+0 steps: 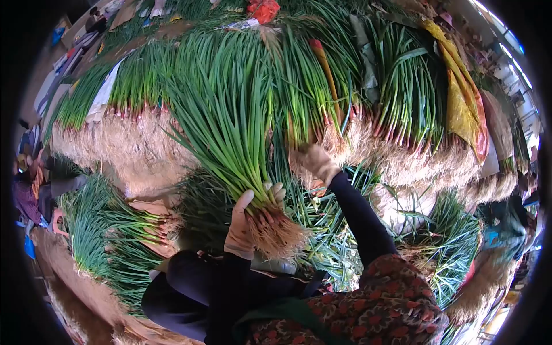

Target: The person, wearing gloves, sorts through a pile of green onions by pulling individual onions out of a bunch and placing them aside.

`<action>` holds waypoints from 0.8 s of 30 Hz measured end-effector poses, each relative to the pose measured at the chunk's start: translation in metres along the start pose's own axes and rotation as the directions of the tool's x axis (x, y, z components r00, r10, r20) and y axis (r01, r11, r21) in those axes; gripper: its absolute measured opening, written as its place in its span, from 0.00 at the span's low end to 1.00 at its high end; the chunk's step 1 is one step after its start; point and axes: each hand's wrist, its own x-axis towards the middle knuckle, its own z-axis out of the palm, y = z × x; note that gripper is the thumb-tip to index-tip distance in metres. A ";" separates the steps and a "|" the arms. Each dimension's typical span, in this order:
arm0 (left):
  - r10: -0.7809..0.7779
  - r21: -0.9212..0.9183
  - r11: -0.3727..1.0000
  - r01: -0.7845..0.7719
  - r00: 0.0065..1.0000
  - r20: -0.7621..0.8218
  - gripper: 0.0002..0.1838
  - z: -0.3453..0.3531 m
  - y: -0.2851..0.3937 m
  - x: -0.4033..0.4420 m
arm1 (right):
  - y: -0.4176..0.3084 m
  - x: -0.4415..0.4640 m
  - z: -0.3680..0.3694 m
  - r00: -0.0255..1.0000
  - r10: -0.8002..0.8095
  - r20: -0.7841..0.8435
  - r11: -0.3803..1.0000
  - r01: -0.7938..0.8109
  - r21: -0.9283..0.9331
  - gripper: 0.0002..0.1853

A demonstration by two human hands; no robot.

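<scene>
My left hand [240, 229], in a pale glove, is wrapped round the lower stems of a large bunch of green garlic [233, 129]. Its long leaves fan upward and away, while the reddish bases and tangled roots [279, 236] hang over my lap. My right hand [316, 162], also gloved, is at the root end of other green garlic stalks [296, 123] in the row ahead. Its fingers look curled on the stem bases, slightly blurred and partly hidden.
Rows of rooted green garlic [408, 103] stand across the far side, with a yellow-orange sack [460, 86] at right. Loose leaves [330, 247] lie below my right arm. Further bunches [109, 230] lie at left. A red plastic bag [263, 10] sits at the back.
</scene>
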 end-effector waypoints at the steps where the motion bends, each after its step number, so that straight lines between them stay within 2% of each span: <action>1: -0.025 0.112 0.994 0.012 0.993 0.113 0.27 -0.016 0.005 0.008 | -0.019 -0.024 -0.007 0.995 -0.027 0.094 0.932 -0.009 0.361 0.19; 2: -0.070 0.228 0.973 0.019 0.973 0.218 0.27 -0.045 0.012 0.023 | -0.036 -0.047 -0.005 0.976 -0.112 0.187 0.763 -0.036 0.645 0.19; 3: -0.133 0.345 0.939 0.017 0.940 0.315 0.27 -0.062 0.014 0.031 | -0.050 -0.066 0.001 0.943 -0.198 0.269 0.625 -0.090 0.776 0.19; 4: -0.125 0.344 0.939 0.022 0.951 0.281 0.28 -0.058 0.011 0.027 | -0.063 -0.083 0.004 0.901 -0.250 0.355 0.554 -0.167 0.816 0.19; 7: -0.080 0.337 0.942 0.002 0.973 0.218 0.28 -0.033 0.008 0.010 | -0.078 -0.092 -0.006 0.791 -0.224 0.569 0.560 -0.373 0.740 0.19; 10: -0.122 0.340 0.940 0.030 0.960 0.253 0.28 -0.049 0.010 0.020 | -0.028 -0.078 0.038 0.805 -0.473 0.358 0.238 -0.275 0.932 0.22; 12: -0.067 0.254 0.967 0.022 0.983 0.168 0.28 -0.031 -0.002 0.015 | -0.028 -0.060 0.027 0.897 -0.327 0.298 0.372 -0.167 0.913 0.29; 13: -0.043 0.209 0.978 0.016 0.991 0.126 0.29 -0.025 -0.007 0.013 | -0.054 -0.060 -0.008 0.928 -0.112 0.356 0.482 -0.263 0.836 0.30; 14: -0.089 0.242 0.969 0.044 0.980 0.176 0.28 -0.027 -0.007 0.016 | -0.071 -0.055 -0.027 0.920 0.114 0.376 0.558 -0.372 0.742 0.32; 15: -0.136 0.279 0.958 0.070 0.965 0.224 0.28 -0.033 -0.006 0.021 | -0.067 -0.042 -0.019 0.909 0.118 0.400 0.628 -0.380 0.679 0.34; 17: -0.214 0.335 0.935 0.119 0.941 0.262 0.28 -0.035 -0.003 0.021 | -0.071 -0.026 0.008 0.988 0.102 0.115 0.620 -0.153 0.770 0.33; 18: -0.196 0.343 0.934 0.105 0.950 0.244 0.27 -0.038 -0.002 0.022 | -0.072 -0.020 0.020 0.995 0.088 -0.041 0.617 -0.022 0.787 0.32; 19: -0.174 0.348 0.934 0.087 0.958 0.227 0.27 -0.044 -0.001 0.024 | -0.075 -0.021 0.024 0.992 0.083 -0.097 0.588 0.030 0.808 0.32; 20: -0.151 0.349 0.934 0.071 0.967 0.207 0.26 -0.045 0.000 0.023 | -0.091 -0.035 0.001 0.984 0.123 0.132 0.443 -0.174 0.880 0.29; 21: -0.141 0.309 0.948 0.072 0.968 0.207 0.26 -0.046 0.001 0.021 | -0.090 -0.039 0.003 0.964 0.114 0.241 0.334 -0.266 0.904 0.21; 24: -0.127 0.221 0.972 0.080 0.970 0.207 0.24 -0.038 0.000 0.015 | -0.096 -0.057 0.015 0.937 0.074 0.341 -0.017 -0.341 0.940 0.15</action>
